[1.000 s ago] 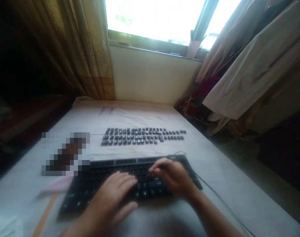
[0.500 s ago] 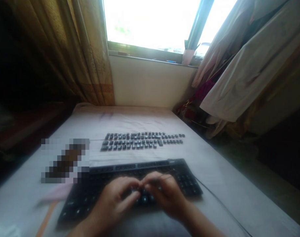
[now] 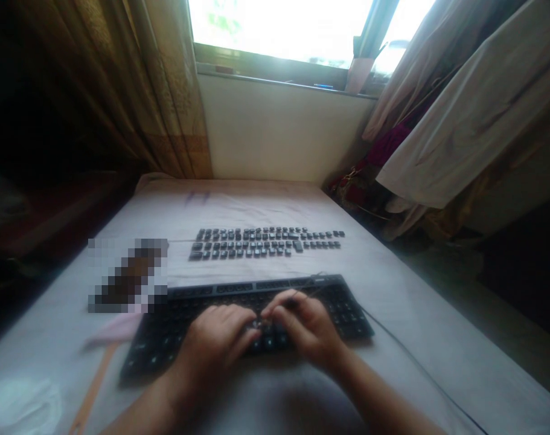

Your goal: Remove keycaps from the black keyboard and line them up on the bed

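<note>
A black keyboard (image 3: pixel 166 338) lies across the cloth before me, with some keys in place and its upper middle rows looking bare of caps. My left hand (image 3: pixel 215 335) is over the middle of it, thumb and fingers closed together at the tips; something small may be between them, too blurred to name. Just to its right, my right hand (image 3: pixel 302 323) grips a small dark tool with thin wires (image 3: pixel 293 302), the wires sticking out beyond the knuckles. The fingertips of both hands nearly meet above the keys. Beyond the keyboard, loose keycaps (image 3: pixel 256 246) are laid out in rows.
Left of the keyboard are a pixelated patch (image 3: pixel 130 275), a pink piece (image 3: pixel 116 329) and an orange strip (image 3: pixel 93 386). A cable (image 3: pixel 406 347) runs off to the lower right. Clothes (image 3: pixel 465 121) hang at right, a curtain (image 3: pixel 175 109) at left, under a window (image 3: pixel 279 30).
My left hand has gone from flat, spread fingers to a pinch, meeting my right fingertips over the keys. My right hand has shifted slightly left, keeping the dark tool. The view has tilted slightly.
</note>
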{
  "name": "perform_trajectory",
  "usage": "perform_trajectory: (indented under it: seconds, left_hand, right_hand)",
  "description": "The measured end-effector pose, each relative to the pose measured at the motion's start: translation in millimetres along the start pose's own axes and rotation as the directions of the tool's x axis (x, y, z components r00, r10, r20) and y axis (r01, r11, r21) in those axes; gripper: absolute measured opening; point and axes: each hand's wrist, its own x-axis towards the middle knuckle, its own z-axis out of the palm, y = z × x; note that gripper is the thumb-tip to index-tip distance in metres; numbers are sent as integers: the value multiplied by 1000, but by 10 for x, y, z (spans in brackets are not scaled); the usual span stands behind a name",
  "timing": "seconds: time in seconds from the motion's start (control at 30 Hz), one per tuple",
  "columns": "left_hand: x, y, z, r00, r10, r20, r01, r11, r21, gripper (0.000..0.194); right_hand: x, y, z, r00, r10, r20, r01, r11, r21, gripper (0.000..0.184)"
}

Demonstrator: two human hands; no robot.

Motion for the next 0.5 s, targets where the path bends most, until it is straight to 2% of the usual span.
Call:
perform_trajectory:
  seconds: [0.1,0.2,0.27,0.33,0.4,0.5]
  left_hand:
    - [-6,-11,9,1000,-28,-8,28,1000,3,18]
    - [3,-2,2,995,-100,-3,99,991,-85,19]
    - [27,22,-18,977,-209,42,213,948,-238,19]
    - [62,56,-49,939,-319,128,343,847,-406,19]
    - [94,89,-81,903,-380,200,426,743,-515,19]
    - [115,114,-107,879,-414,238,469,658,-588,18]
  right_hand:
    - [19,37,-45,983,115,-143,-101,990,100,13]
    - [30,51,-100,979,95,-179,-97,995,-4,14]
    - [27,45,-105,995,11,-100,-24,992,-127,14]
    - [16,41,-73,997,-75,26,79,972,-222,12]
    - [1,56,-18,982,-147,119,174,948,-268,17]
    - [-19,107,57,968,-212,137,242,933,-266,18]
